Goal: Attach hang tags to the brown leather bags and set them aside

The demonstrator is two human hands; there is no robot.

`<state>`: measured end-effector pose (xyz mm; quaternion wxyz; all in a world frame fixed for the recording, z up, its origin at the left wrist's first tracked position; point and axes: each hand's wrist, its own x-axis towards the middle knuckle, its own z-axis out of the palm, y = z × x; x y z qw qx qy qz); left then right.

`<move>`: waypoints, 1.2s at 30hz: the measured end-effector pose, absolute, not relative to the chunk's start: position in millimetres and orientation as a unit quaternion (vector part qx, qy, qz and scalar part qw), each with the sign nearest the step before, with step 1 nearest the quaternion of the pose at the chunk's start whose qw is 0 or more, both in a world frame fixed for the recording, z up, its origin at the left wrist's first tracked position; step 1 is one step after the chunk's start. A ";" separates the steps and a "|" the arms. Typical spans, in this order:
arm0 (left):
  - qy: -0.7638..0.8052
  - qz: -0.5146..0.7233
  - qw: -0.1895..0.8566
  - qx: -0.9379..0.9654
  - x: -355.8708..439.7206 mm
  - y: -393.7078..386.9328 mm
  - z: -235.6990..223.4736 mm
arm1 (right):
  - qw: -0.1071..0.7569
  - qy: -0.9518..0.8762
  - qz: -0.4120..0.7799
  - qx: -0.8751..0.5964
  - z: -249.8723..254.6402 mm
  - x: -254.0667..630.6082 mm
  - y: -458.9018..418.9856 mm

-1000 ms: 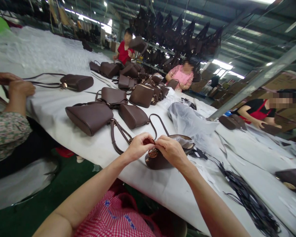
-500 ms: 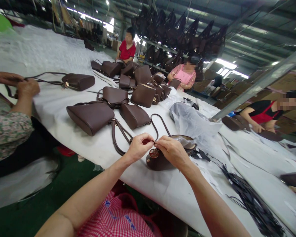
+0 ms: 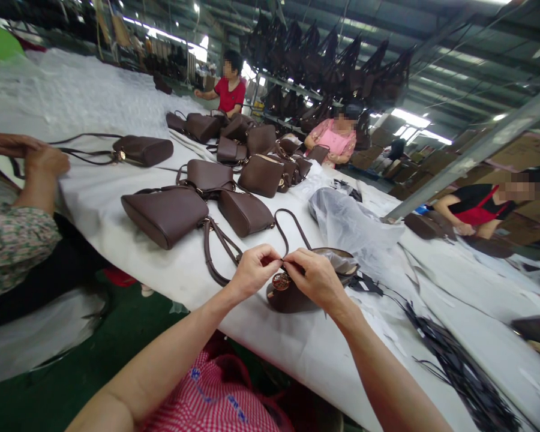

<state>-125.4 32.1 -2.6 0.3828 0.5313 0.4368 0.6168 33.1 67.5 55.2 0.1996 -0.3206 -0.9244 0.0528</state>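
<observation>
A dark brown handbag lies on the white-covered table in front of me, its mouth open to the right with clear plastic inside. From it hangs a round metal charm, just below my fingertips. My left hand and my right hand meet above the charm, thumbs and fingers pinched together. Between them is a thin dark strip, perhaps the charm's strap; the fingers mostly hide it. The bag's thin shoulder strap loops up behind my hands.
Several brown handbags are spread to the left and beyond. Crumpled clear plastic sits behind my bag. A bundle of black straps lies at right. At left, a co-worker's hands hold another bag's straps. More people work across the table.
My hands stay pinched at the same spot above the charm, with only small finger shifts. Across the table, the person in red has turned and stretched an arm out to the left.
</observation>
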 end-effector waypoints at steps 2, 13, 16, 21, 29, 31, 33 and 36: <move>0.449 0.613 0.369 0.535 -124.4 32.1 -3.7 | 0.195 -0.921 0.043 -0.335 53.7 32.4 67.2; 0.439 0.623 0.402 0.508 -123.5 38.4 -12.3 | 0.235 -0.914 0.040 -0.327 47.5 31.1 67.4; 0.438 0.624 0.412 0.499 -123.0 39.9 -12.0 | 0.255 -0.914 0.045 -0.313 44.5 31.6 67.6; 0.441 0.615 0.404 0.514 -123.2 39.6 -9.5 | 0.249 -0.904 -0.011 -0.346 40.7 28.8 65.6; 0.444 0.613 0.392 0.523 -123.5 39.3 -8.3 | 0.239 -0.897 -0.065 -0.365 37.1 22.2 63.9; 0.446 0.612 0.392 0.522 -124.0 39.1 -8.2 | 0.243 -0.897 -0.066 -0.363 36.3 22.1 63.7; 0.447 0.610 0.391 0.525 -124.8 38.9 -8.2 | 0.251 -0.897 -0.055 -0.360 36.2 23.2 63.9; 0.453 0.610 0.380 0.528 -126.0 39.0 -9.0 | 0.268 -0.894 -0.027 -0.357 37.2 26.3 65.3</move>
